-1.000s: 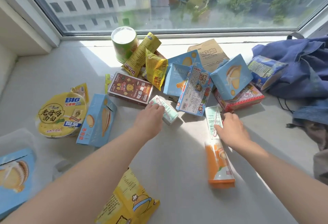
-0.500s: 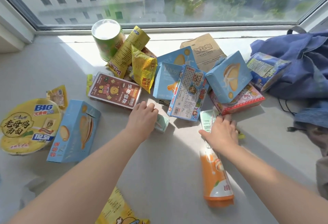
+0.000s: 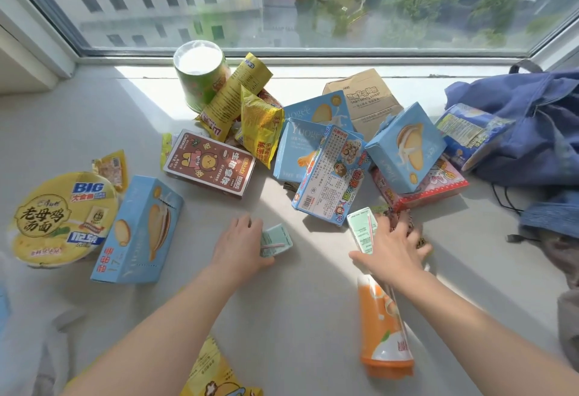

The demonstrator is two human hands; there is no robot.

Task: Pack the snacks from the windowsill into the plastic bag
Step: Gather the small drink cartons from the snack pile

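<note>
Slips worried us, slick cartons: near the cartoon box (image 3: 329,176) our left fingers (image 3: 246,226) gripped the small carton (image 3: 277,240), right fingers (image 3: 393,231) the taller carton (image 3: 362,229).

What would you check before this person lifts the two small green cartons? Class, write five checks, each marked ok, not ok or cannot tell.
1. Left hand grips left green carton: ok.
2. Right hand grips right green carton: ok.
3. Right fingers touch only that carton: not ok, they also reach a dark wrapper.
4. Orange tube clear of right arm: not ok, its top lies under the wrist.
5. Plastic bag open and near: cannot tell, not clearly in view.
</note>
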